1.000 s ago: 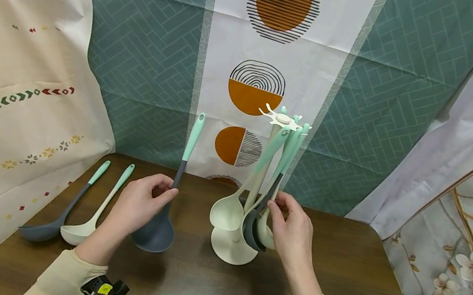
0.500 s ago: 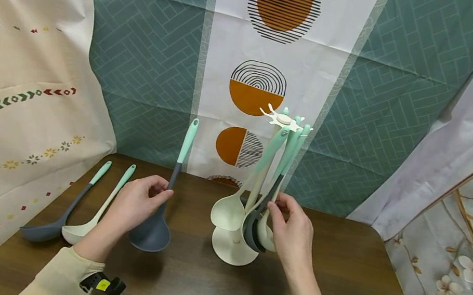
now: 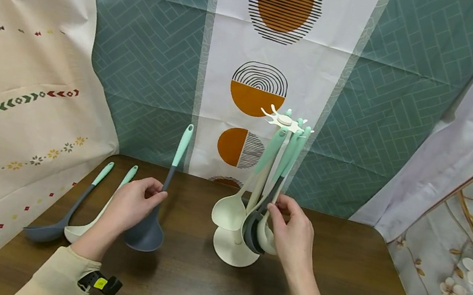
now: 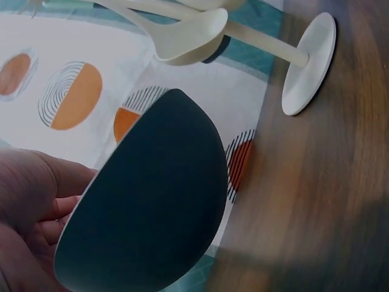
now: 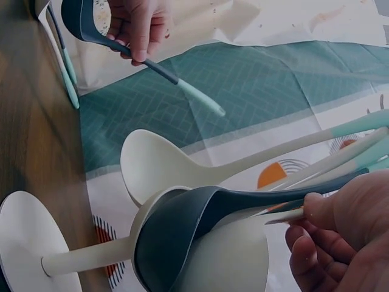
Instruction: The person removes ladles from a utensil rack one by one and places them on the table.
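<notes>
My left hand (image 3: 131, 205) pinches the shaft of a dark grey ladle (image 3: 146, 235) with a mint handle. Its bowl hangs just above the table, handle upward, and fills much of the left wrist view (image 4: 152, 201). At the white utensil stand (image 3: 234, 256), my right hand (image 3: 295, 238) pinches the thin shaft of a cream ladle (image 3: 265, 238). Beside that hang another dark grey ladle (image 5: 176, 237) and a cream ladle (image 3: 228, 213) on the left side. Other mint handles cluster under the stand's hooked top; what hangs behind is partly hidden.
On the table's left side lie a dark grey ladle (image 3: 47, 233) and a cream ladle (image 3: 79, 230), partly behind my left forearm. The brown wooden table (image 3: 192, 292) ends against patterned cloth hangings (image 3: 145, 73) at the back and sides.
My left hand has moved left and slightly down with the dark grey ladle, away from the stand. My right hand keeps its hold on the cream ladle and has hardly moved.
</notes>
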